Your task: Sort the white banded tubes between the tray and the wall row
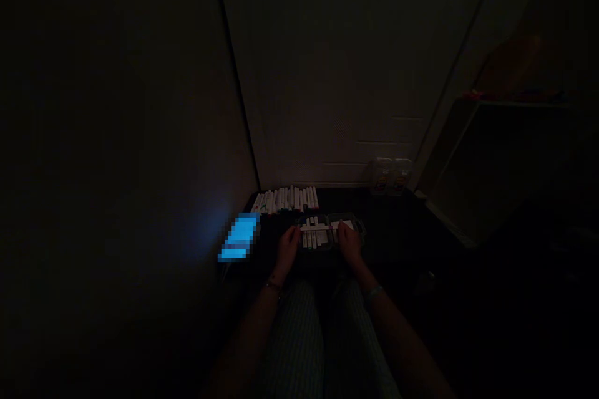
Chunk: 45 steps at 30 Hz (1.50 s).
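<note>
My left hand [289,245] and my right hand [349,242] are closed on opposite ends of a slim white marker [316,228], held level from side to side. Below it, an open clear plastic case [362,228] lies on the dark tabletop. Several white markers [313,240] stand lengthwise in the left half of the case. Something pale sits in the right half, partly covered by my right hand. Dim light hides the finer details of my fingers and the marker's ends.
Several white markers [285,199] lie in a row at the back left of the table. A glowing blue, pixelated screen [240,237] is by the left wall. Two clear packages [382,178] stand at the back right. A shelf edge [519,103] is farther right.
</note>
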Tool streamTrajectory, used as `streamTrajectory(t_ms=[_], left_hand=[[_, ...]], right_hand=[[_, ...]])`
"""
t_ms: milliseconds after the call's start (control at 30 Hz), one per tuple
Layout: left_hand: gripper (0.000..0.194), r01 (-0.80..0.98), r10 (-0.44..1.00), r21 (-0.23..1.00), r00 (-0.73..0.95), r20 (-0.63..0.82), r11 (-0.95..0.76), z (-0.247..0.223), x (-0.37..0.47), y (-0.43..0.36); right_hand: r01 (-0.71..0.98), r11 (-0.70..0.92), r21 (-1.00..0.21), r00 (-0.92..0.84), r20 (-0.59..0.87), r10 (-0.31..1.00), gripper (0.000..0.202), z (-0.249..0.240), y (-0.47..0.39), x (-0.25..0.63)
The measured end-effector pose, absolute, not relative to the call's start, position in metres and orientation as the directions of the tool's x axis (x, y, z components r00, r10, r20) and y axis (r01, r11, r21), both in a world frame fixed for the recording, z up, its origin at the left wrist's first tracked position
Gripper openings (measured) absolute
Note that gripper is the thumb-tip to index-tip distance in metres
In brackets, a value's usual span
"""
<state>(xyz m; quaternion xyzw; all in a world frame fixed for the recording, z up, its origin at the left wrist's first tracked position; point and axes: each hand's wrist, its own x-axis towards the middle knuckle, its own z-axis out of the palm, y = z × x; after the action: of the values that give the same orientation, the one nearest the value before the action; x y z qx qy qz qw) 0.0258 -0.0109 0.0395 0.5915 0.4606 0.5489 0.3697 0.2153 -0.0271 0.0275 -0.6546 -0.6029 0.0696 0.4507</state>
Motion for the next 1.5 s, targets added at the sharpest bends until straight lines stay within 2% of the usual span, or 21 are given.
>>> streamTrajectory(t_ms=[233, 600, 1200, 1333, 1500], left_hand=[[0.029, 0.153, 0.945, 0.936, -0.041, 0.325, -0.316, 0.03, 0.0244, -0.0047], [0.029, 0.181, 0.942, 0.931, -0.058, 0.332, -0.317, 0.0315, 0.0254, -0.0063], [0.031, 0.155, 0.943, 0.932, -0.012, 0.333, -0.327, 0.0356, 0.0269, -0.0092], [0.033, 0.16, 0.947, 0.94, -0.057, 0.315, -0.303, 0.034, 0.0267, -0.0083], [0.036, 0.17, 0.947, 0.939, -0.068, 0.314, -0.299, 0.0336, 0.0267, -0.0085]], right_hand=[[0.76, 0.159, -0.63, 0.192, 0.452, 0.871, 0.049, 0.03, -0.0295, 0.2146], [0.788, 0.117, -0.605, 0.209, 0.442, 0.872, 0.049, 0.0307, -0.0279, 0.2144], [0.746, 0.127, -0.654, 0.241, 0.442, 0.864, 0.05, 0.0278, -0.0263, 0.216], [0.769, 0.14, -0.623, 0.198, 0.441, 0.875, 0.049, 0.0269, -0.026, 0.2146], [0.746, 0.124, -0.654, 0.232, 0.43, 0.872, 0.049, 0.0247, -0.0244, 0.2154]])
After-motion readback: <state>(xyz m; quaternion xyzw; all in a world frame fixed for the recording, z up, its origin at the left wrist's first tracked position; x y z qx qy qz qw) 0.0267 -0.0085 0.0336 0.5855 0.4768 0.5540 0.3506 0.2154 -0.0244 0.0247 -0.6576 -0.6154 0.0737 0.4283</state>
